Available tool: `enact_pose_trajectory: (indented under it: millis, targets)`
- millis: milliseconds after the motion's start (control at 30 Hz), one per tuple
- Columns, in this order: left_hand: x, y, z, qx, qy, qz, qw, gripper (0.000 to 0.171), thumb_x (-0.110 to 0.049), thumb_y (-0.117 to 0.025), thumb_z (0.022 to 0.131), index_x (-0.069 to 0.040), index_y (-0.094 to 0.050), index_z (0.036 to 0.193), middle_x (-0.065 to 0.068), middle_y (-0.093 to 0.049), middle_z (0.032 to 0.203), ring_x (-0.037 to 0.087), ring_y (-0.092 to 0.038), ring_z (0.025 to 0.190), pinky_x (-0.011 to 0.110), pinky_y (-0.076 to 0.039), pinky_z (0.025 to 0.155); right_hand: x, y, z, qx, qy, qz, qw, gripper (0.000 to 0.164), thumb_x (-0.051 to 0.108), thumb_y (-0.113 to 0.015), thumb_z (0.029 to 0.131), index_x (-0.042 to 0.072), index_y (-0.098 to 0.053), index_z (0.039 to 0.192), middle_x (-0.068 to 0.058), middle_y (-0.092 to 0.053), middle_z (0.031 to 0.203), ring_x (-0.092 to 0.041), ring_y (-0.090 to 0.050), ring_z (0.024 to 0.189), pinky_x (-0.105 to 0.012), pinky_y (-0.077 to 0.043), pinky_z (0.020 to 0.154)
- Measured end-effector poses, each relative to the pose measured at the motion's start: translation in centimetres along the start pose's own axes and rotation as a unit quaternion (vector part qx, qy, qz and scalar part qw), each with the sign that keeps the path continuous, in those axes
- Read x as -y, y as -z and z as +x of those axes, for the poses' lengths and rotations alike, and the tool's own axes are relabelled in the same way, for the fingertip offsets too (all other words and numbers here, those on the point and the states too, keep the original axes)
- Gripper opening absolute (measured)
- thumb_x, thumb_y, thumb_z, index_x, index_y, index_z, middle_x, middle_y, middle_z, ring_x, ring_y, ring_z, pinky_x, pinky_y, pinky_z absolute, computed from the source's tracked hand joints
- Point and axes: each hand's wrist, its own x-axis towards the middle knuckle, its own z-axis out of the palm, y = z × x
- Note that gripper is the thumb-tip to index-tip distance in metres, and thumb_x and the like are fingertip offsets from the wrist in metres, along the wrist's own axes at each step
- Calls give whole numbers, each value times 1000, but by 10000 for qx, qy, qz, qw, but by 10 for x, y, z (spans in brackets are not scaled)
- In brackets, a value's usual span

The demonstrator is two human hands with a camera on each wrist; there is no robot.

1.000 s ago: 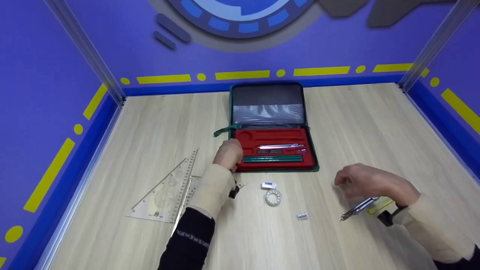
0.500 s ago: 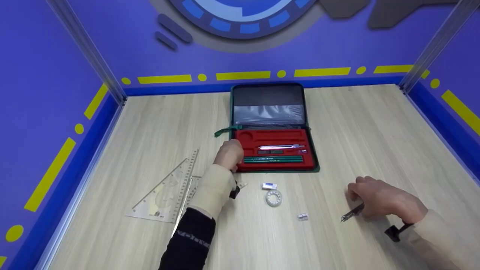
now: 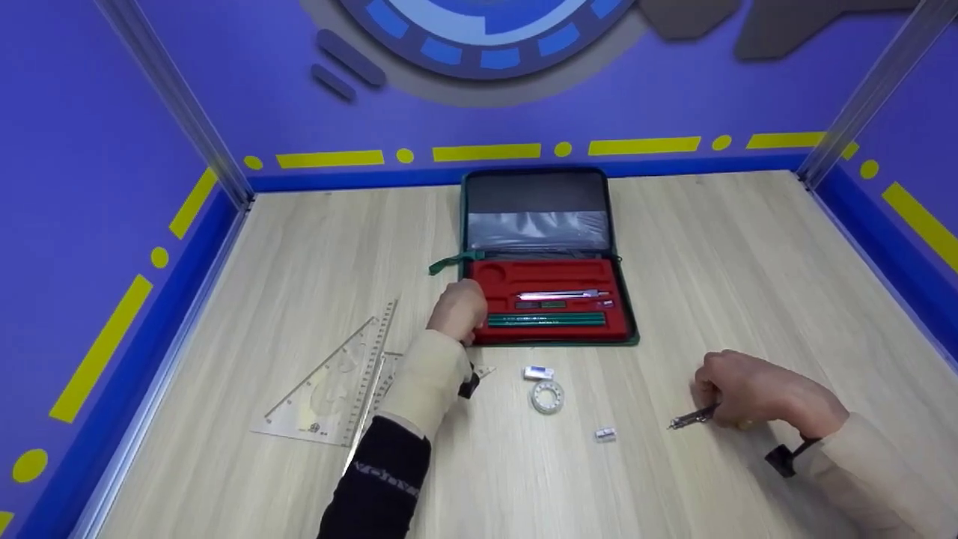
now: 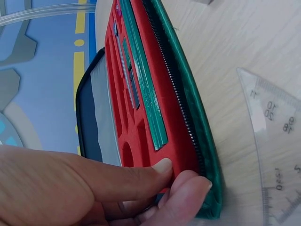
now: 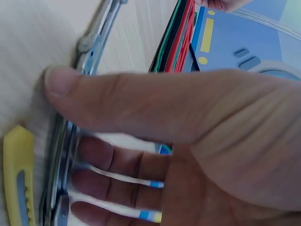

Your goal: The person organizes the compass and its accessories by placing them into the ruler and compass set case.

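Observation:
An unzipped green case lies spread flat, with a red tray in its near half. At the tray's near left corner, my left hand pinches the edge, thumb on the red top and a finger curled at its side. In the tray lie green pencils and a silver drawing instrument. On the right, my right hand grips a metal drawing compass between thumb and fingers, its tip pointing left. A yellow utility knife lies beside the compass, mostly hidden in the head view.
Clear set squares lie left of and partly under my left forearm. Before the case are an eraser, a white ring-shaped roll and a small sharpener. Blue panels wall the table's back and sides.
My right hand has come down onto the compass and taken hold of it, and its tip has shifted slightly left and away from me. My left hand has stayed at the tray corner.

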Motion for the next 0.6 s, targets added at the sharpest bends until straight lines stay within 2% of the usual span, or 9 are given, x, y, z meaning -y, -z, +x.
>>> enact_pose_trajectory:
  millis: [133, 300, 400, 533, 600]
  targets:
    - [-1, -1, 1, -14, 0, 63, 10000, 17, 16, -63, 86, 0, -66, 86, 20, -64, 116, 22, -54, 48, 29, -47, 45, -3, 1, 3, -73, 455, -203, 9987, 37, -15, -66, 67, 21, -60, 66, 13, -45, 69, -3, -40, 62, -22, -33, 52]
    - [-1, -1, 2, -16, -67, 232, 9997, 15, 15, -63, 86, 0, -67, 83, 20, -67, 110, 22, -54, 48, 29, -48, 44, -2, 1, 7, -284, 493, -432, 9974, 35, -11, -69, 72, 23, -60, 69, 12, -44, 71, -5, -39, 66, -23, -33, 56]
    - [-1, -1, 2, 37, -25, 160, 9999, 15, 14, -63, 87, 0, -66, 82, 20, -62, 125, 22, -53, 50, 29, -48, 45, 0, 3, 10, -387, 428, -358, 9977, 34, -9, -68, 74, 23, -59, 72, 12, -43, 70, -5, -38, 65, -25, -31, 57]
    - [-1, -1, 2, 86, 59, 47, 9999, 14, 13, -62, 88, 1, -66, 85, 18, -46, 147, 23, -53, 53, 29, -47, 48, 3, 5, 16, -528, 496, -214, 9971, 29, -7, -70, 79, 21, -62, 80, 12, -45, 72, -4, -40, 65, -25, -33, 56]
    - [-1, 0, 2, 83, 53, 40, 9999, 13, 13, -62, 88, 1, -67, 86, 18, -45, 149, 23, -53, 54, 30, -47, 48, 4, 6, 20, -621, 605, -208, 9960, 25, -3, -74, 83, 20, -64, 84, 12, -49, 73, -4, -42, 66, -25, -35, 57]
